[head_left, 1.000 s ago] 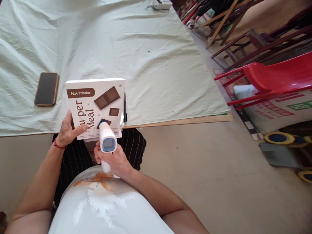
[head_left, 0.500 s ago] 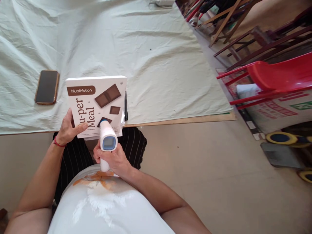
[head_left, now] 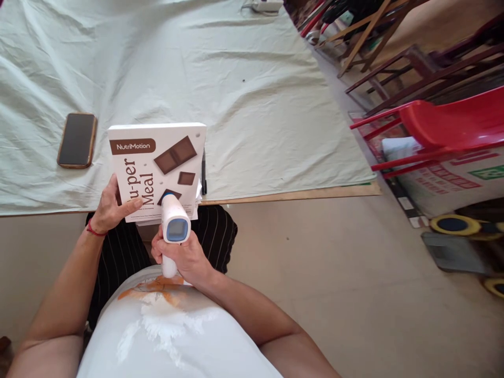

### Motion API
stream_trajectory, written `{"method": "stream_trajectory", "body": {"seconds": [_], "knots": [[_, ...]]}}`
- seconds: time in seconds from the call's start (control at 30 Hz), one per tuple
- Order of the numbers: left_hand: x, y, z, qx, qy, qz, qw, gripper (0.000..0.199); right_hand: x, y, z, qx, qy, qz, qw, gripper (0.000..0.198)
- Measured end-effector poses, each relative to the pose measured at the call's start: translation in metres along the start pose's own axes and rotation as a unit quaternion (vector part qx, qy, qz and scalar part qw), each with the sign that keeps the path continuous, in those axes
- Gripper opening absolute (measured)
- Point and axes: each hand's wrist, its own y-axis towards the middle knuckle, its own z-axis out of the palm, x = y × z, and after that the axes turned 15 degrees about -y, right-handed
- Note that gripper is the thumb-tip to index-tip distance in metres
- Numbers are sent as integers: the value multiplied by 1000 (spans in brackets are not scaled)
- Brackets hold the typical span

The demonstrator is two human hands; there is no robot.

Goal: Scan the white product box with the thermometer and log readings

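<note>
My left hand (head_left: 112, 208) grips the lower left edge of a white NutriMotion meal box (head_left: 137, 157), thumb on its printed front and fingers hidden behind. Brown chocolate pieces are pictured on the box, which is held at the near edge of the table. In my right hand (head_left: 185, 254) is a white infrared thermometer (head_left: 174, 210) with a blue-rimmed screen, my fingers wrapped round its handle. Its blue front end points at the lower part of the box; whether they touch I cannot tell. White sheets and a dark pen (head_left: 203, 173) show beside and beneath the box.
A phone (head_left: 76, 140) lies left of the box on the pale tablecloth (head_left: 268, 115). A white device (head_left: 268, 5) sits at the far edge. To the right stand a red chair (head_left: 452, 123), wooden frames, a printed sack (head_left: 452, 181) and a yellow-rimmed wheel (head_left: 454, 224).
Almost nothing differs. The whole view has shifted very slightly, while both hands, the box and the thermometer keep the same pose.
</note>
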Motion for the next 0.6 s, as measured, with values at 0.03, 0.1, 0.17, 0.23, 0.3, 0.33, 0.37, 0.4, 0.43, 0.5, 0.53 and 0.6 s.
{"method": "stream_trajectory", "body": {"seconds": [0.03,0.1,0.17,0.23,0.3,0.33,0.37,0.4,0.43,0.5,0.53,0.6], "knots": [[0,0,0,1,1,0,1000,60,0,0,0,1,0,-1,1000,23],[-1,0,0,0,4,0,1000,59,0,0,0,1,-1,1,1000,23],[-1,0,0,-1,7,-2,1000,57,0,0,0,-1,-4,6,1000,23],[-2,0,0,-2,6,-4,1000,58,0,-1,0,-5,-7,9,1000,22],[-2,0,1,0,4,-2,1000,57,1,-1,0,-6,-7,8,1000,22],[-2,0,1,1,3,-1,1000,56,1,-1,0,-6,-7,7,1000,22],[-2,0,1,2,2,-1,1000,56,1,-1,0,-5,-8,6,1000,23],[-2,0,1,2,2,-1,1000,55,1,-1,0,-4,-9,6,1000,23],[-2,0,1,2,1,-3,1000,54,1,-1,0,-4,-10,7,1000,24],[-2,0,1,2,-3,-4,1000,54,0,0,0,-4,-12,9,1000,24],[-2,0,1,1,-5,-4,1000,54,0,0,0,-4,-12,9,1000,24],[-2,1,1,0,-7,-3,1000,55,-1,0,0,-6,-11,8,1000,24]]}}
